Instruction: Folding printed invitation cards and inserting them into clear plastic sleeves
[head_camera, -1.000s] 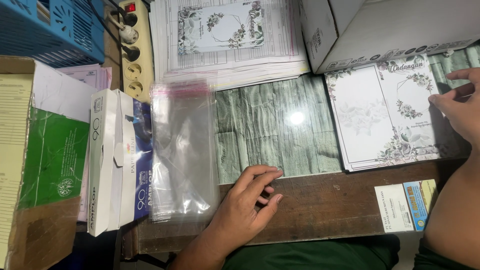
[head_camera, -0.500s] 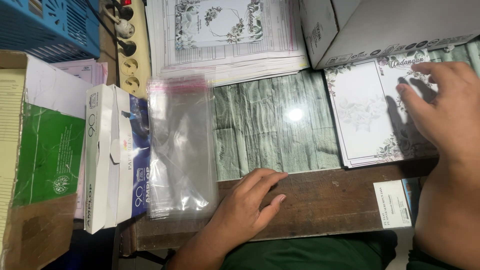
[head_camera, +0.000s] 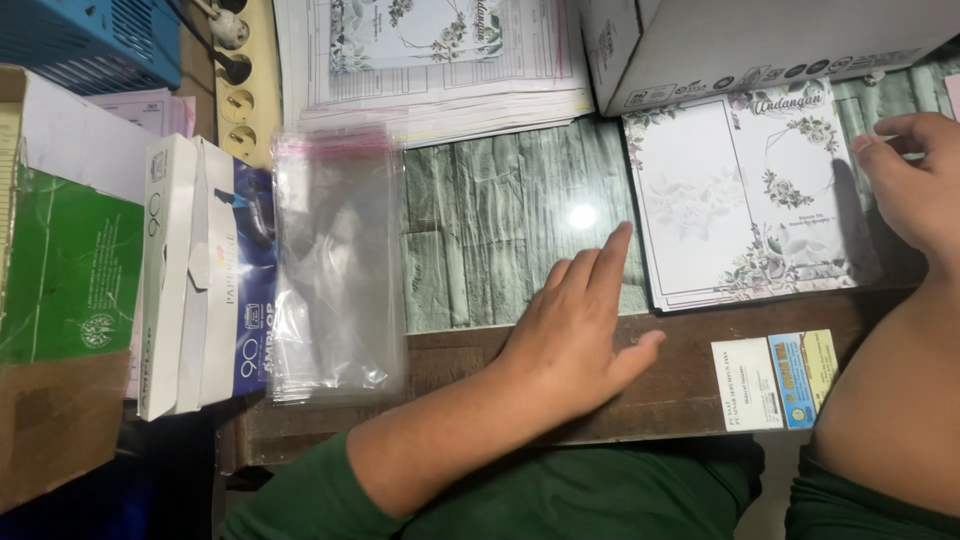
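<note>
Left hand (head_camera: 580, 335) lies flat and open on the counter (head_camera: 480, 370), fingers spread, holding nothing, its fingertips just beside a stack of floral cards (head_camera: 745, 200). Right hand (head_camera: 915, 175) rests open on that stack's right edge, gripping nothing. Left of the hands lies a pile of clear plastic sleeves (head_camera: 335, 265). Farther back sit printed sheets (head_camera: 440, 55).

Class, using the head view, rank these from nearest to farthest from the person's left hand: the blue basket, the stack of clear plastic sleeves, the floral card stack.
1. Floral card stack, just right of the left hand fingertips.
2. Clear plastic sleeves, to its left.
3. Blue basket, far top-left corner.
</note>
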